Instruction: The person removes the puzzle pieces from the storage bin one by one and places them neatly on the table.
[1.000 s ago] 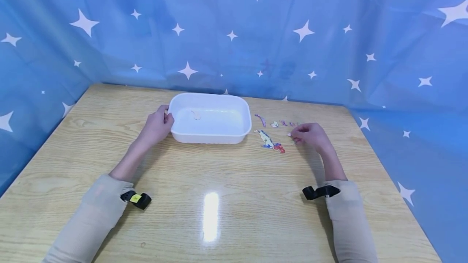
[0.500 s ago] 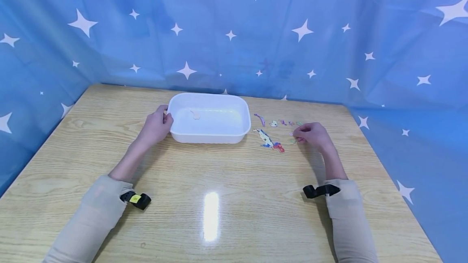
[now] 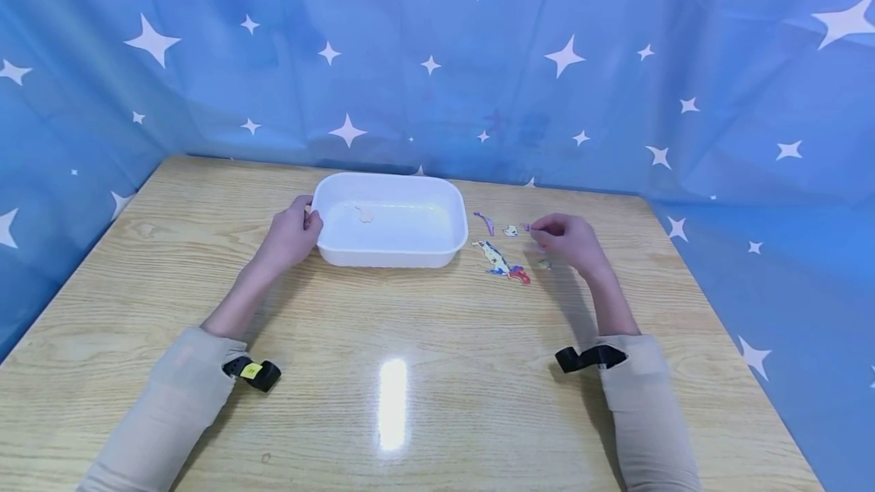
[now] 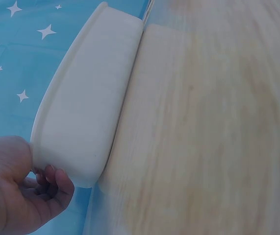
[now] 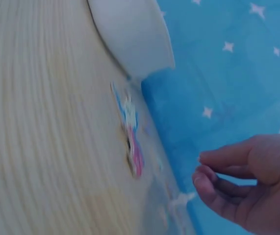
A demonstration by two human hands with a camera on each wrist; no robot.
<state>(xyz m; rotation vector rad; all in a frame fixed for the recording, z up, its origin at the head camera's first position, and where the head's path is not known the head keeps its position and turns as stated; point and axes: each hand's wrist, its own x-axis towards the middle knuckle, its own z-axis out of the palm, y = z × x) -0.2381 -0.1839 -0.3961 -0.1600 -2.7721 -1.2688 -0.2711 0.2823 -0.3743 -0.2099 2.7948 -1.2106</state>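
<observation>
My left hand grips the left end of a white plastic tub, thumb at the rim and fingers curled below it in the left wrist view. One pale, irregular flat piece lies inside the tub. My right hand hovers over a group of small flat cut-out pieces, its fingertips right beside a tiny purple piece. In the right wrist view the thumb and bent fingers stand slightly apart, with nothing visible between them. A small greenish piece lies beneath the hand; other small pieces are hidden behind it.
Between tub and right hand lie a long purple strip, a small pale piece and a larger multicoloured cut-out with a red end. The wooden table meets a blue star-patterned curtain at the back.
The right hand has let go of a small pale piece, then moved up and left towards the row of small purple pieces. My left hand and the tub stay in place.
</observation>
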